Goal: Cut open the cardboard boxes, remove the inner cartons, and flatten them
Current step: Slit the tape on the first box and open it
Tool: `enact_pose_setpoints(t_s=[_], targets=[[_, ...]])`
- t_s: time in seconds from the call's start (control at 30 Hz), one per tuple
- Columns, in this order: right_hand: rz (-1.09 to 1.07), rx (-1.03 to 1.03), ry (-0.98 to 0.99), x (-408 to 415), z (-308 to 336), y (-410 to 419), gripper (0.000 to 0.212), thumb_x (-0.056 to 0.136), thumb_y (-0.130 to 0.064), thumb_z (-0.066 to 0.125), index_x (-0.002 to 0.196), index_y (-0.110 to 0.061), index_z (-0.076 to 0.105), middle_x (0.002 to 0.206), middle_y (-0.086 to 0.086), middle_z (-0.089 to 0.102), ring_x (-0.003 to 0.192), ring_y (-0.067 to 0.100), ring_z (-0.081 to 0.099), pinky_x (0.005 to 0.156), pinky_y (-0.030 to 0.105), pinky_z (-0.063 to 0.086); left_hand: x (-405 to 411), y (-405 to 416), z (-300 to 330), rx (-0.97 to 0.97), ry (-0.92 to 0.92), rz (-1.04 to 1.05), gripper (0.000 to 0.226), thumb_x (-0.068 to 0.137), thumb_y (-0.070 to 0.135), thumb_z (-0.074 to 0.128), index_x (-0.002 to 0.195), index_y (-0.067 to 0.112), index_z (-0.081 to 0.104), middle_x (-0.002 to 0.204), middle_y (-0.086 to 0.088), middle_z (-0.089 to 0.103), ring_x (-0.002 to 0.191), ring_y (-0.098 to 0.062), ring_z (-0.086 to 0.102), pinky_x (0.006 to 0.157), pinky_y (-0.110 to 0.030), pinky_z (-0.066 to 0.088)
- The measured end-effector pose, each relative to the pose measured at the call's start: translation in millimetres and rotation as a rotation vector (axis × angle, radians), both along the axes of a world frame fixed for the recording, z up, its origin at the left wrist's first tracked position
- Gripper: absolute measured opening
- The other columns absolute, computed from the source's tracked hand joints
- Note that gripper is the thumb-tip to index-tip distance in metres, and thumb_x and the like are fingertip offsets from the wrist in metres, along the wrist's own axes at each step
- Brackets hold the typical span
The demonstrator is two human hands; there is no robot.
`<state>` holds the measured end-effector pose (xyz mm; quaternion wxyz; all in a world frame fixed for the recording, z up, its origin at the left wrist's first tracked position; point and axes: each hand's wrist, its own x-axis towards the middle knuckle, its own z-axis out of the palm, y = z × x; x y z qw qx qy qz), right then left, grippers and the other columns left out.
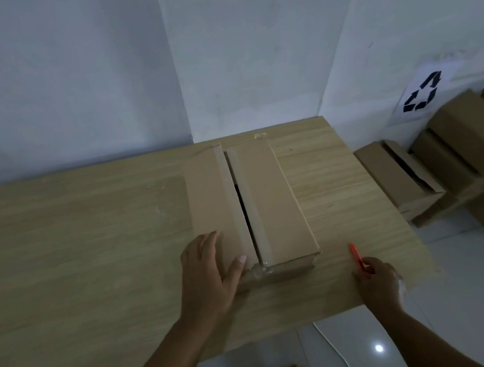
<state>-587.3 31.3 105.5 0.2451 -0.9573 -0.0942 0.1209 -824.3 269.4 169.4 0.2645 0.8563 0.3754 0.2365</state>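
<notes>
Head view shows a cardboard box [251,207] lying near the 3 o'clock end of a wooden table [87,255], its top flaps split along a dark gap. At 9 o'clock of the box the tabletop is wide and bare. My left hand [209,272] rests flat on the box's near corner, fingers straight. My right hand [378,283], at 4 o'clock by the table edge, grips an orange cutter [358,258]. More boxes [453,162] sit on the floor under a recycling sign [420,94] on the white wall.

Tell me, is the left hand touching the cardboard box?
Touching. The head view shows the left hand resting on the cardboard box, thumb on its near top flap.
</notes>
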Motion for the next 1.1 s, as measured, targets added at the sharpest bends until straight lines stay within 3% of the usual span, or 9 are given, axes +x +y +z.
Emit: enact_pose_setpoints(t_s=[0.13,0.23,0.33,0.4,0.57,0.87,1.0,1.1], targets=[[0.047,-0.016,-0.032,-7.6,8.8,8.1,0.047,0.089,-0.036,0.072,0.132,-0.019,0.06,0.124,0.018,0.055,0.11,0.035,0.054,0.09,0.046,0.048,-4.6,-8.4,-5.5,-0.066,0.002,-0.015,0.089,0.077,0.073,0.058,0.142,0.013,0.048,0.143,-0.007,0.043,0.135,-0.026,0.035,0.11,-0.039,0.036],[0.162,0.199,-0.237,-27.5,38.0,33.8,0.048,0.091,-0.036,0.068,0.134,-0.018,0.058,0.124,0.014,0.053,0.111,0.03,0.05,0.085,0.039,0.042,-1.6,-15.3,-7.8,-0.102,0.003,0.016,0.095,0.072,0.074,0.06,0.142,0.013,0.047,0.147,-0.007,0.037,0.14,-0.023,0.029,0.111,-0.031,0.028],[0.437,0.339,-0.477,-60.0,62.3,67.9,0.044,0.091,-0.042,0.066,0.128,-0.019,0.062,0.123,0.008,0.052,0.112,0.022,0.048,0.087,0.038,0.042,2.8,-18.4,-11.6,-0.082,0.006,0.033,0.093,0.071,0.071,0.059,0.138,0.007,0.051,0.146,-0.012,0.037,0.139,-0.029,0.032,0.113,-0.037,0.034],[0.575,0.356,-0.535,-77.5,64.7,87.8,0.052,0.086,-0.054,0.065,0.125,-0.019,0.066,0.126,0.008,0.054,0.116,0.022,0.048,0.09,0.037,0.039,2.6,-18.0,-16.4,-0.052,0.02,0.025,0.089,0.073,0.069,0.059,0.136,0.006,0.052,0.144,-0.013,0.037,0.138,-0.033,0.034,0.112,-0.045,0.039],[0.676,0.142,-0.457,-80.0,54.2,103.3,0.073,0.078,-0.078,0.056,0.127,-0.024,0.062,0.133,0.008,0.055,0.125,0.029,0.048,0.098,0.048,0.044,-1.8,-19.4,-25.1,0.031,0.052,-0.039,0.074,0.085,0.061,0.056,0.134,0.006,0.052,0.147,-0.016,0.036,0.142,-0.037,0.031,0.112,-0.051,0.037],[0.76,0.088,-0.505,-70.1,66.7,99.6,0.052,0.085,-0.055,0.054,0.122,-0.02,0.065,0.112,0.001,0.067,0.107,0.025,0.062,0.087,0.044,0.051,3.2,-21.2,-24.9,0.13,0.204,-0.065,0.068,0.092,0.055,0.048,0.136,0.004,0.053,0.145,-0.024,0.042,0.142,-0.044,0.032,0.11,-0.056,0.04],[0.74,0.077,-0.406,-68.9,80.6,111.9,0.049,0.093,-0.054,0.048,0.128,-0.024,0.061,0.128,0.0,0.061,0.121,0.024,0.053,0.098,0.047,0.043,3.1,-21.2,-22.2,0.149,0.201,-0.049,0.062,0.091,0.054,0.051,0.13,0.006,0.057,0.139,-0.022,0.047,0.138,-0.043,0.036,0.111,-0.054,0.037],[0.667,-0.008,-0.291,-66.5,96.6,132.1,0.061,0.093,-0.065,0.046,0.141,-0.028,0.049,0.143,0.002,0.046,0.135,0.025,0.037,0.108,0.048,0.033,9.0,-11.0,-12.1,0.184,0.228,-0.02,0.048,0.093,0.051,0.05,0.114,0.009,0.062,0.119,-0.014,0.055,0.121,-0.039,0.047,0.106,-0.05,0.039]])
